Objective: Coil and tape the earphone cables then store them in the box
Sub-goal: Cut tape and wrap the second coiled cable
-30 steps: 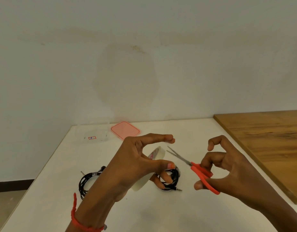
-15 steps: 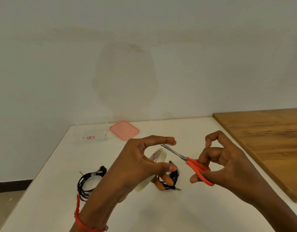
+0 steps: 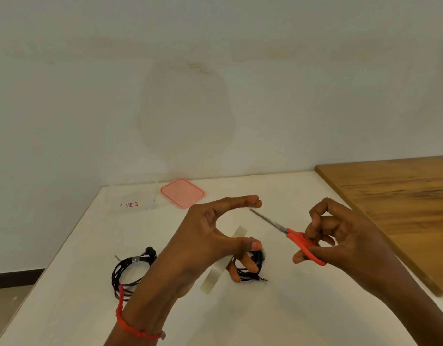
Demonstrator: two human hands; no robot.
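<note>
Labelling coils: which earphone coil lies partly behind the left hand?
The right-hand coil, jack plug showing, partly behind the left hand; the other coil lies further left, beside the wrist.

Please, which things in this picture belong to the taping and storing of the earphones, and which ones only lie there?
Belong to the job: tape roll in the left hand; orange scissors in the right hand; left earphone coil; earphone coil behind the tape roll; clear box; pink lid.
Only lying there: wooden board.
</note>
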